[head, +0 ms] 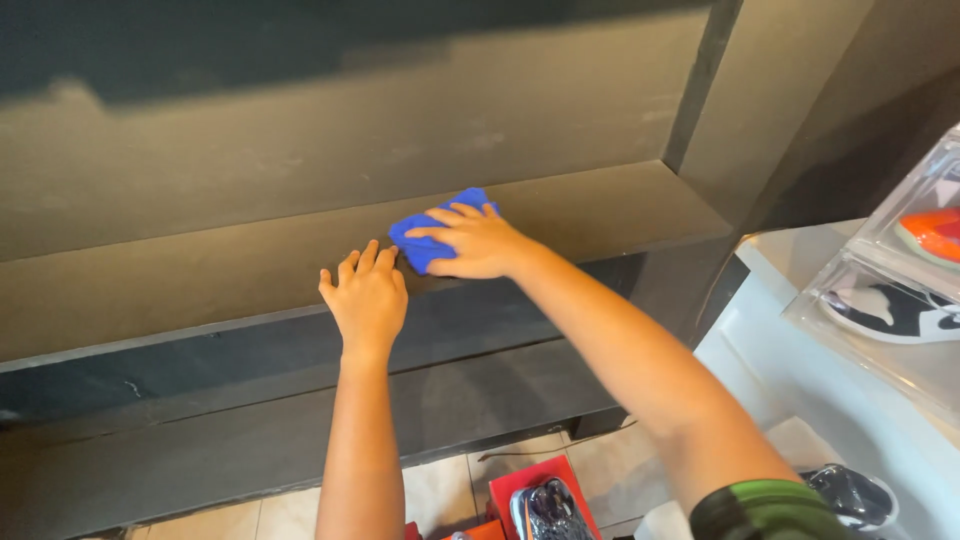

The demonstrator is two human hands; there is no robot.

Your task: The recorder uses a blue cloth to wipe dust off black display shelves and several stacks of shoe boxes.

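My right hand (pixel 475 243) presses flat on a small blue cloth (pixel 425 235) lying on a dark grey shelf (pixel 180 290) set into the wall. The cloth shows at the fingertips and on the hand's left side. My left hand (pixel 366 297) rests beside it on the shelf's front edge, fingers together and laid flat, holding nothing.
Clear plastic boxes with shoes inside (pixel 905 280) stand on a white surface at the right. Below, on the tiled floor, are a red box (pixel 520 485) and a shiny shoe (pixel 548 512). A dark ledge (pixel 250 450) runs under the shelf.
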